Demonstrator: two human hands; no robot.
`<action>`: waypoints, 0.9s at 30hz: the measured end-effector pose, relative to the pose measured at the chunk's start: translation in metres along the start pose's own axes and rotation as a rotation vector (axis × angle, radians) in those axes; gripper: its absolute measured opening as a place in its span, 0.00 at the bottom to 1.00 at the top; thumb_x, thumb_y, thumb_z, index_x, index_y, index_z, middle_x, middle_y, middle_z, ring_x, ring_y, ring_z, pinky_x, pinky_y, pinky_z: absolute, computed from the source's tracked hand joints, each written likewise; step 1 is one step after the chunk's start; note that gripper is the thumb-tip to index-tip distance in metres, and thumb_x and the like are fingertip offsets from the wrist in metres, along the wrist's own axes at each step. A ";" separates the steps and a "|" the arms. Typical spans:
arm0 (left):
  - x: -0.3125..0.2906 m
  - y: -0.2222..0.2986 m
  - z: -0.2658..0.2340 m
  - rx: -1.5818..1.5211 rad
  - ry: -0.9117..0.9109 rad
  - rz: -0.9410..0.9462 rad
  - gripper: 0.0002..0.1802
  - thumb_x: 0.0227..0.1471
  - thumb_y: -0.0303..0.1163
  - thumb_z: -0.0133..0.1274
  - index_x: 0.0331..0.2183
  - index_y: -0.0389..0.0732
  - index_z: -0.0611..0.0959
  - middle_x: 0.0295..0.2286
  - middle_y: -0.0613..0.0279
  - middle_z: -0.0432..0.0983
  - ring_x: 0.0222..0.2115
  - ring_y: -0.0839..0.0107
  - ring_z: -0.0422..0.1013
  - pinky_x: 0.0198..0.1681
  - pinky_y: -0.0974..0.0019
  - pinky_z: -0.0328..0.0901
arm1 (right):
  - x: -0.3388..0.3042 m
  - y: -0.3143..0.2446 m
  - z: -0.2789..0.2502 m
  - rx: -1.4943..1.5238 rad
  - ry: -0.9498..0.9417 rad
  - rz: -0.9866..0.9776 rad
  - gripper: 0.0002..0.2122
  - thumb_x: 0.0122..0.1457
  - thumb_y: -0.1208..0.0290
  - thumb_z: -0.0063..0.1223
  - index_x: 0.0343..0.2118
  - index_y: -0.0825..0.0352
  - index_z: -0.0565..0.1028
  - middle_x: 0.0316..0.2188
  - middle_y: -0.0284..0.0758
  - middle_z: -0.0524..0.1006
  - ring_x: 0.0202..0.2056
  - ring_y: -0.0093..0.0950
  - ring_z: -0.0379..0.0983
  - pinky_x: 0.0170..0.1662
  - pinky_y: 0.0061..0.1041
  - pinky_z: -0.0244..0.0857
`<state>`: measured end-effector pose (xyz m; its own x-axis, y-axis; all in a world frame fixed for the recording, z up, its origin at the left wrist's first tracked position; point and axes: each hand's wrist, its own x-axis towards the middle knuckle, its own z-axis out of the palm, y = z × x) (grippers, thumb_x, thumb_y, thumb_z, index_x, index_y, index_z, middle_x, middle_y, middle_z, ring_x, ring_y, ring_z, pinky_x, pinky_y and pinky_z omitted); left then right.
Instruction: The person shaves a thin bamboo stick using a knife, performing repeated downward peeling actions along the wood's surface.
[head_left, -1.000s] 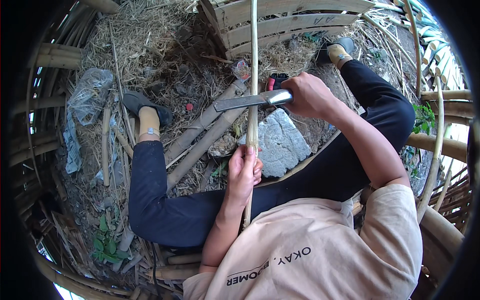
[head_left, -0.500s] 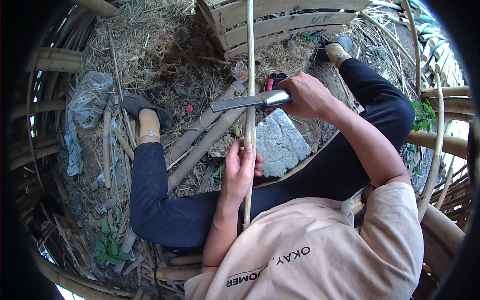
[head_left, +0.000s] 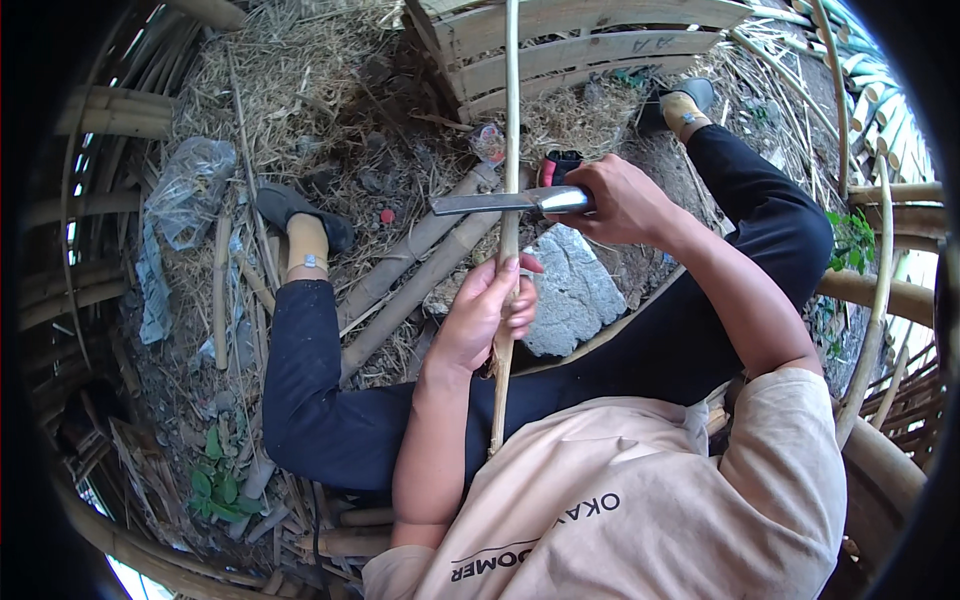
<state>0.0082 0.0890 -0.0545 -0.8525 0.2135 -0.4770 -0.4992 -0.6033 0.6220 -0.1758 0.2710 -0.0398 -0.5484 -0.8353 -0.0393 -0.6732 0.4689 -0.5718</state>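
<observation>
A long, pale wooden pole [head_left: 512, 110] stretches away from my waist toward the top of the view. My left hand [head_left: 490, 310] is wrapped round its lower part, thumb on top. The near end rests against my shirt. In my right hand [head_left: 620, 202] is a knife [head_left: 480, 203], gripped by its shiny metal handle end. Its long, straight blade lies crosswise over the pole, a little beyond my left hand, and points left. I cannot tell how deep the edge bites.
A grey stone block [head_left: 570, 290] sits between my legs. Thick bamboo poles [head_left: 420, 235] lie on the straw-strewn ground beside it. A slatted wooden crate [head_left: 590, 50] stands ahead. Left are a clear plastic bag [head_left: 190, 195] and bamboo fencing; cut bamboo [head_left: 885, 115] is stacked far right.
My left hand has slid a little farther up the pole, its fingers now curled round it. The knife remains across the pole, slightly farther right in view, as the whole view shifts a little.
</observation>
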 end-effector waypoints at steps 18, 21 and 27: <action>0.005 -0.036 0.025 0.848 0.569 0.375 0.17 0.68 0.37 0.41 0.31 0.35 0.71 0.15 0.55 0.68 0.16 0.59 0.68 0.22 0.56 0.62 | 0.004 0.000 0.016 -0.232 0.056 0.203 0.05 0.42 0.72 0.59 0.23 0.65 0.80 0.19 0.44 0.78 0.25 0.46 0.78 0.32 0.42 0.73; 0.002 -0.034 0.031 0.932 0.589 0.409 0.17 0.68 0.37 0.42 0.30 0.34 0.71 0.15 0.51 0.68 0.16 0.54 0.68 0.22 0.54 0.60 | 0.012 0.017 0.005 -0.253 0.100 0.275 0.05 0.42 0.72 0.58 0.23 0.66 0.81 0.19 0.45 0.78 0.24 0.45 0.78 0.31 0.41 0.73; 0.002 -0.034 0.029 0.983 0.599 0.351 0.18 0.69 0.40 0.41 0.31 0.36 0.73 0.17 0.65 0.68 0.18 0.75 0.65 0.24 0.66 0.62 | 0.011 0.027 0.001 -0.325 0.221 0.178 0.06 0.42 0.71 0.58 0.23 0.67 0.81 0.19 0.47 0.78 0.23 0.47 0.78 0.30 0.41 0.74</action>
<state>0.0193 0.1320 -0.0585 -0.8882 -0.3935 -0.2374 -0.3811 0.3421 0.8589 -0.1992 0.2740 -0.0564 -0.7395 -0.6681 0.0828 -0.6602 0.6957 -0.2831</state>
